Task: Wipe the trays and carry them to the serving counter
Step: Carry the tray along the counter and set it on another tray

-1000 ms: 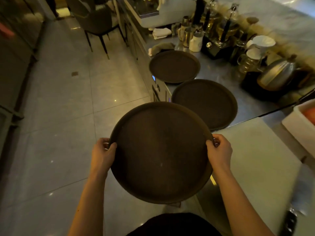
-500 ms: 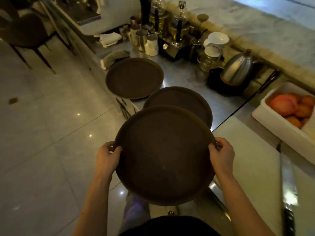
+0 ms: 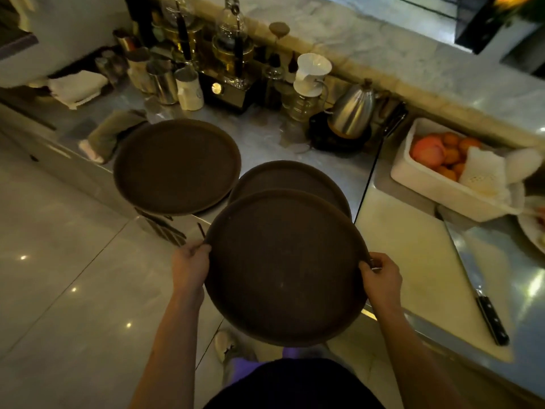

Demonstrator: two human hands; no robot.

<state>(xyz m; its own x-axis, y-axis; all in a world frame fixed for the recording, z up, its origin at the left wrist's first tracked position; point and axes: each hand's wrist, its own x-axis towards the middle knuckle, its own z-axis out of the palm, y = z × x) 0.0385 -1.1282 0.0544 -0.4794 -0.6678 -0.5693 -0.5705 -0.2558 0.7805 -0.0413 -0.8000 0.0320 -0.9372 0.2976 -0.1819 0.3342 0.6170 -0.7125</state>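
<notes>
at the far left lies bare tiled floor (image 3: 59,276), open all the way to the counter's front; on the steel counter (image 3: 265,143) a folded white towel (image 3: 77,87) sits near the back, and nearer the edge a greenish cloth (image 3: 113,132) lies just beside, perhaps touching, the left tray (image 3: 177,166), whose near rim juts past the counter edge over the floor; behind it metal cups (image 3: 162,81) and a pale jug (image 3: 190,90) crowd the back, then a siphon brewer (image 3: 233,54), a white dripper (image 3: 313,72) on a glass server, and a steel kettle (image 3: 354,110) on a dark base; the middle tray (image 3: 283,178) rests flat on the counter, its near half hidden under the held tray (image 3: 283,267); the left hand (image 3: 190,267) pinches the held tray's left rim, thumb on top and fingers curled beneath; the right hand (image 3: 382,280) clamps the right rim the same way; the held tray hangs level in the air, overlapping the middle tray and the counter edge, partly above the floor; right of it a white cutting board (image 3: 418,261) lies bare, a knife (image 3: 477,281) along its right side, handle toward the person; beyond, a white bin (image 3: 442,193) holds oranges (image 3: 451,154) and a white netted thing; a plate (image 3: 533,228) is cut by the right edge; free room is mostly leftward over the floor.
</notes>
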